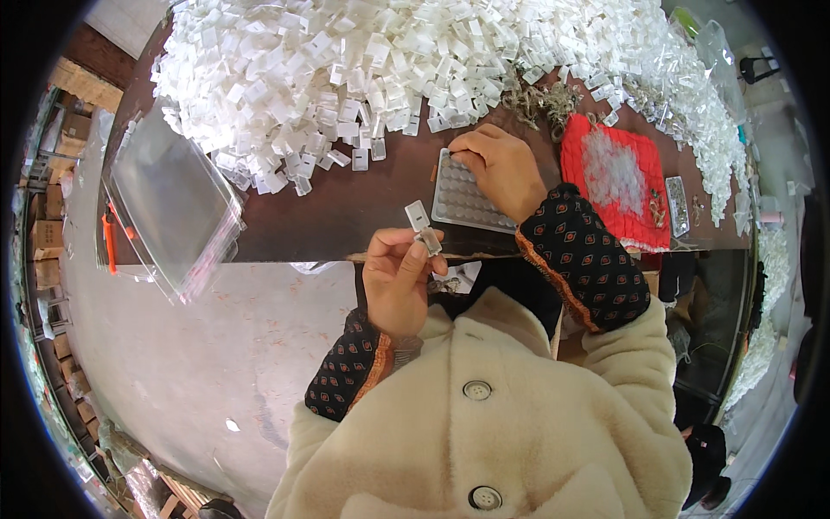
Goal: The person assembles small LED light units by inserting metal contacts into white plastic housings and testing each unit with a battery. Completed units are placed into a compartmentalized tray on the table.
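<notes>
Just in front of the table's near edge, my left hand [396,281] pinches a small clear plastic box [418,215] between thumb and fingers. Its hinged lid stands open, pointing away from me. My right hand [506,169] reaches over the far left corner of a grey tray [462,197] with rows of small round pockets. The fingertips of that hand are closed together at the tray; whatever is between them is hidden. What lies in the pockets is too small to tell.
A large heap of small clear boxes [346,78] covers the far side of the dark table [346,216]. Clear plastic bags [173,199] and orange-handled scissors [110,238] lie at left. At right are a red cloth [575,156] with a pale pile and a clear case [677,208] of small pieces.
</notes>
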A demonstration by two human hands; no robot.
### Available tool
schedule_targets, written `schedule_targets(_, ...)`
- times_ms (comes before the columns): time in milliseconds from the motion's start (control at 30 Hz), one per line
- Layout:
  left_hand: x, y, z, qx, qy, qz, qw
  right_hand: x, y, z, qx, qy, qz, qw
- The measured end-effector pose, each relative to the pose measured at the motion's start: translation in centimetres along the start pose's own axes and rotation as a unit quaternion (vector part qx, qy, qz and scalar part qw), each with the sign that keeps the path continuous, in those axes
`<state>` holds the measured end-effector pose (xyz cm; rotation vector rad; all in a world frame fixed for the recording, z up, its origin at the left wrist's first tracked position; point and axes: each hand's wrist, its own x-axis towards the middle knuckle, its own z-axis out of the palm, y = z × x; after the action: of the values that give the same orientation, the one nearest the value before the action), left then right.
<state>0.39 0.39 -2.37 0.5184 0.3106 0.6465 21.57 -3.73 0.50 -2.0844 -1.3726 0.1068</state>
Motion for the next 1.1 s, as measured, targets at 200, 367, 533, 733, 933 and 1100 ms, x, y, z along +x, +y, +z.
schedule_targets(200, 0.1, 0.0, -0.2, -0.018, 0.003, -0.004, 1.0, 0.0, 0.0, 0.1, 0.039, -0.011, 0.005, 0.999)
schedule_targets(367, 0.2, 0.2, 0.0, 0.01, 0.006, 0.014, 1.0, 0.1, -0.8, 0.0, -0.017, -0.016, 0.003, 1.0)
schedule_targets(533, 0.5, 0.6, 0.6, 0.007, -0.009, 0.036, 0.999, -0.5, -3.9, -2.5, 0.083, 0.007, -0.026, 0.996)
schedule_targets(733, 0.5, 0.6, 1.5, -0.022, -0.053, 0.058, 0.997, -4.4, -8.5, -4.5, 0.123, -0.009, -0.101, 0.987)
schedule_targets(933, 0.0, 0.7, 1.9, 0.016, -0.055, 0.084, 0.995, -5.6, -9.3, -4.5, 0.117, -0.03, -0.119, 0.986)
schedule_targets(1100, -0.3, 0.7, 2.0, -0.001, -0.056, 0.062, 0.997, -5.3, -8.8, -3.5, 0.12, 0.057, -0.181, 0.974)
